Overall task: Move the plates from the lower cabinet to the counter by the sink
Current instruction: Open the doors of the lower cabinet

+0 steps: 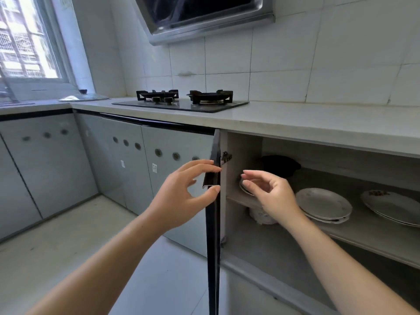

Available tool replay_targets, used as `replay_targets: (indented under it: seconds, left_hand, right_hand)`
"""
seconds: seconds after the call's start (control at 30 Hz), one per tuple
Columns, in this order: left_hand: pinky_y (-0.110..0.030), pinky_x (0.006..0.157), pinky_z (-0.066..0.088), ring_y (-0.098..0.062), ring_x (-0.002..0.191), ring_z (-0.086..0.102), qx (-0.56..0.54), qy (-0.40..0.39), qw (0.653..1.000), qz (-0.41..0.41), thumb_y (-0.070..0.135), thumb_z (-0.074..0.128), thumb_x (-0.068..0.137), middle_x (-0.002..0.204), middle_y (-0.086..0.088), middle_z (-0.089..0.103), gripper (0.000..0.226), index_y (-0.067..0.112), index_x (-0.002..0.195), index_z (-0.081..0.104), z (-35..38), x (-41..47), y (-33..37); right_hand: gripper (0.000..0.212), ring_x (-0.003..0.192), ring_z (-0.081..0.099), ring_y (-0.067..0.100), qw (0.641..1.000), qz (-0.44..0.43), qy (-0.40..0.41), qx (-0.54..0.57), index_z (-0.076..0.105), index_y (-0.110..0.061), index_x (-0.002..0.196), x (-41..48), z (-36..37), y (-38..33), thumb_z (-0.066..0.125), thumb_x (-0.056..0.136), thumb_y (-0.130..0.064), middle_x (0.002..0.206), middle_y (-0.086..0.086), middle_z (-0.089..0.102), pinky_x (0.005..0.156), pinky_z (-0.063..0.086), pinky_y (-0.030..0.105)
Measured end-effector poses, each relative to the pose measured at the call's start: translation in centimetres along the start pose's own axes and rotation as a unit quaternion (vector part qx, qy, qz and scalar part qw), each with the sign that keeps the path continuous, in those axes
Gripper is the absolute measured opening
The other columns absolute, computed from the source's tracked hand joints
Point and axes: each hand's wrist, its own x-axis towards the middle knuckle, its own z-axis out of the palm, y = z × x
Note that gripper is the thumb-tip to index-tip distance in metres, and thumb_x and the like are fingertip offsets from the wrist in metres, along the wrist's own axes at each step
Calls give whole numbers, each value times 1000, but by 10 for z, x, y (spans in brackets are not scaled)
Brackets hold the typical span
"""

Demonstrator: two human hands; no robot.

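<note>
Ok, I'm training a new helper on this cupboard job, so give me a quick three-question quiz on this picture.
1. True or false: the left hand is at the edge of the open door.
2. Where are the plates? A) on the counter B) on the cabinet shelf C) on the stove
3. Fill in: the right hand holds ____.

Key:
1. True: its fingers are at the handle edge.
2. B: the stacks lie on the shelf, and one further plate is partly hidden behind the right hand.
3. Nothing: its fingers are open and it has not yet gripped a plate.
</note>
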Motion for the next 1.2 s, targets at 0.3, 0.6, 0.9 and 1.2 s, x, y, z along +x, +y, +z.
replay_targets:
  seconds: [0.3, 0.6, 0.9, 1.2]
  left_hand:
    - [-24, 92, 49, 1, 114, 53, -22, 38, 998, -38, 25, 59, 85, 117, 19, 58, 32, 35, 116, 60, -48, -17, -37]
    - [-9, 79, 47, 0, 98, 62, 10, 85, 993, -86, 16, 62, 85, 111, 16, 63, 38, 31, 120, 58, -98, -17, -89]
    - [-5, 76, 47, 6, 93, 60, -1, 75, 995, -73, 11, 65, 83, 103, 20, 63, 41, 33, 117, 59, -133, -7, -129]
    - [0, 76, 43, 6, 93, 60, -6, 68, 997, -43, 10, 65, 82, 106, 15, 61, 41, 30, 117, 59, -139, -4, -139]
  right_hand:
    - [42, 121, 44, -1, 979, -135, -103, -112, 57, -23, 124, 45, 74, -43, 60, 85, -40, 130, -12, 51, 100, 36, 14]
    - [53, 129, 40, 11, 953, -172, -128, -213, 53, -19, 129, 72, 139, -56, 64, 82, -41, 137, -2, 49, 109, 30, 28]
    - [49, 112, 49, 14, 947, -183, -58, -256, 57, -12, 114, 88, 190, -60, 73, 76, -37, 116, 2, 54, 96, 33, 19]
    - [46, 109, 50, 14, 952, -197, -28, -230, 60, -13, 109, 93, 197, -54, 77, 72, -36, 113, 1, 56, 96, 36, 22]
